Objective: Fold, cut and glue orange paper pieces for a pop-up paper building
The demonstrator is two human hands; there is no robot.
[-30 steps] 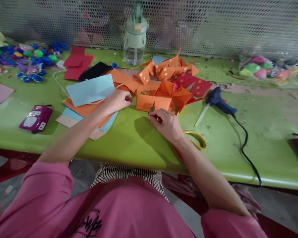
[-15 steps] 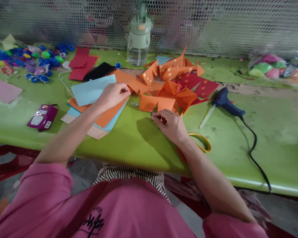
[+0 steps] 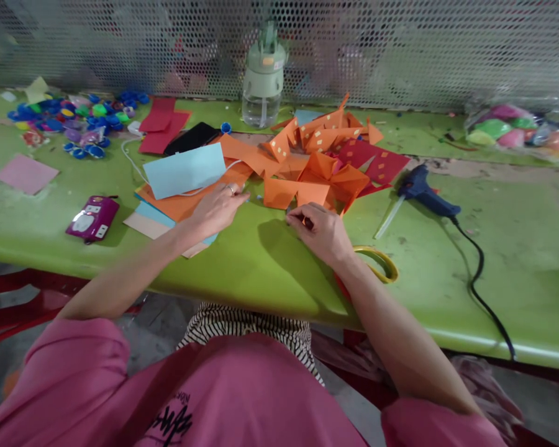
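Left hand (image 3: pixel 217 210) lies palm down on the near right edge of a stack of paper sheets (image 3: pixel 177 202), orange and light blue, fingers extended and released, gripping nothing; a ring shows on one finger. Right hand (image 3: pixel 323 233) rests on the green surface (image 3: pixel 270 267) just near of the folded orange paper pieces (image 3: pixel 307 180), thumb and forefinger pinched together at the near edge of the closest orange piece; whether a small item sits between the fingers cannot be told. The orange pieces form a heap at scene centre, several carrying small pale squares, with dark red sheets (image 3: pixel 377 162) mixed in on the right. A yellow tape ring (image 3: pixel 377 264) lies just right of the right wrist. A blue glue gun (image 3: pixel 422 192) lies further right, its black cord (image 3: pixel 479 279) trailing toward the near edge. A green-lidded water bottle (image 3: pixel 263 77) stands at the far side against the perforated screen. Far left: a scatter of coloured bottle caps (image 3: pixel 79 118). Near left: a purple device (image 3: pixel 92 218) and a pink sheet (image 3: pixel 27 174). A black phone (image 3: pixel 192 138) lies beside more red paper (image 3: pixel 161 124).
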